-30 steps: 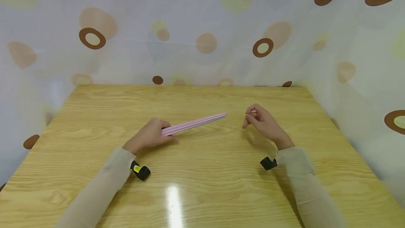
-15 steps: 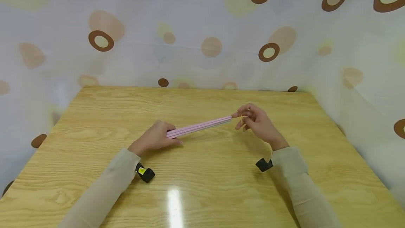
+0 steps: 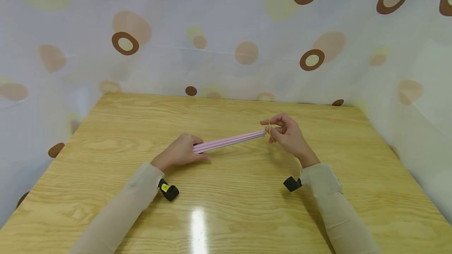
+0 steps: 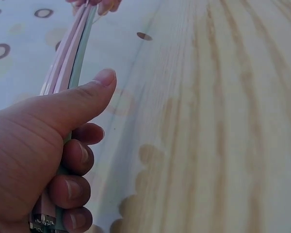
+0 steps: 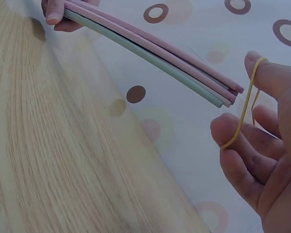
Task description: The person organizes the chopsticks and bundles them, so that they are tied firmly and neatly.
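My left hand (image 3: 183, 151) grips one end of a bundle of thin pink and pale green sticks (image 3: 229, 141), thumb on top and fingers curled beneath, as the left wrist view shows the left hand (image 4: 53, 145) and sticks (image 4: 68, 53). The bundle slants up off the wooden table (image 3: 226, 207) towards the right. My right hand (image 3: 280, 130) holds a yellow rubber band (image 5: 242, 111) stretched between thumb and fingers, just beyond the bundle's free tip (image 5: 228, 94). The band hangs close to the tip without touching it.
A curtain with brown and yellow ovals (image 3: 247, 50) closes in the table at the back and sides. Black wrist cameras (image 3: 168, 191) (image 3: 292, 183) sit under both sleeves. Bare wood lies in front of and behind the hands.
My right hand has come left from a gap beside the bundle up to its free tip, now with the rubber band spread on its fingers. The left hand keeps its grip.
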`<state>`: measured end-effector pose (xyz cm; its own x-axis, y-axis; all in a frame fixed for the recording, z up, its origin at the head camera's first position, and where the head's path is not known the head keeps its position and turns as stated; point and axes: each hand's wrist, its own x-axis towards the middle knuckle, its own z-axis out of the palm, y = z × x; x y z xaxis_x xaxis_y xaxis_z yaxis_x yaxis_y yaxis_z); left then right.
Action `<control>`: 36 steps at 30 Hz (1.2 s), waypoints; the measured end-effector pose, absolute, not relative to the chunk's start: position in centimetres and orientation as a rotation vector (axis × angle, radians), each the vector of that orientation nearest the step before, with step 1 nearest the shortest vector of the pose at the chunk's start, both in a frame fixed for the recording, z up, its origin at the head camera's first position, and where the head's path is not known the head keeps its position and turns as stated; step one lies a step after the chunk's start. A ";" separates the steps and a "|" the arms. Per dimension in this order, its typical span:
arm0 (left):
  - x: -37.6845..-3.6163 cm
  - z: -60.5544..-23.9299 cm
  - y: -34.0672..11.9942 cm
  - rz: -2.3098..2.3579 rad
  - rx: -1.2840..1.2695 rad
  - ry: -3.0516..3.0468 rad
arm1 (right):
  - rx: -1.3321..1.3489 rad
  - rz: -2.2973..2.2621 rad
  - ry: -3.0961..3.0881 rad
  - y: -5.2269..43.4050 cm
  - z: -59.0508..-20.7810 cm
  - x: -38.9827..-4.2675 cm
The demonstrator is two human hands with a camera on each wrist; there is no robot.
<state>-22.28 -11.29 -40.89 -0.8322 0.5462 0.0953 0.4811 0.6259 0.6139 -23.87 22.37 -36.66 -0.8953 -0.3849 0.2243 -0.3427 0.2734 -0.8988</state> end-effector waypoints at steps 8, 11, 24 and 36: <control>-22.4 -40.7 -11.1 0.993 0.845 2.752 | -0.673 -1.575 2.569 21.5 -36.5 -24.0; -22.4 -40.6 -11.1 0.983 0.847 2.747 | -0.686 -1.512 2.580 21.1 -36.5 -24.0; -22.0 -40.4 -10.7 0.951 0.859 2.754 | -0.779 -1.560 2.470 19.1 -37.4 -24.0; -21.6 -40.8 -10.9 1.015 0.867 2.706 | -0.632 -1.803 2.197 18.3 -38.9 -23.2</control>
